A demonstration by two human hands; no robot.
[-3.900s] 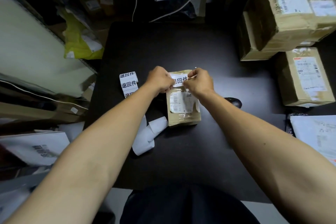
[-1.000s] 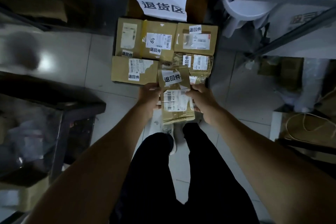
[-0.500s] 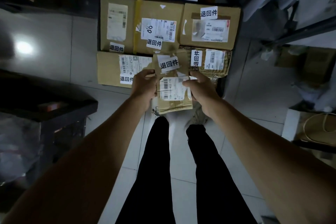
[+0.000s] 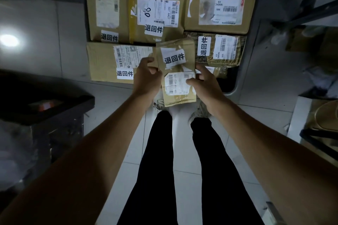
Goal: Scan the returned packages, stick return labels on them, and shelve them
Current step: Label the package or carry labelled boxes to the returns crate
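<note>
Head view, looking straight down past dark trouser legs at a tiled floor (image 4: pixel 36 23). We hold one small brown package (image 4: pixel 178 76) at centre, just toward 12 o'clock of our feet. The left hand (image 4: pixel 147 78) grips its left edge with curled fingers; the right hand (image 4: pixel 204 84) pinches the right edge, thumb lying on the shipping label (image 4: pixel 178 83). A white return label (image 4: pixel 174 58) already sits on the package's upper half — so labelling looks done, and we judge the shelving step is in hand. At 12 o'clock lie the already labelled boxes (image 4: pixel 155 11), packed side by side. The package overlaps the front row, between a flat box (image 4: pixel 104 62) at 10 o'clock and a mottled parcel (image 4: pixel 219 49) at 2 o'clock; whether it touches them we cannot tell. Next move — lower it into that gap, label up, then release both hands.
</note>
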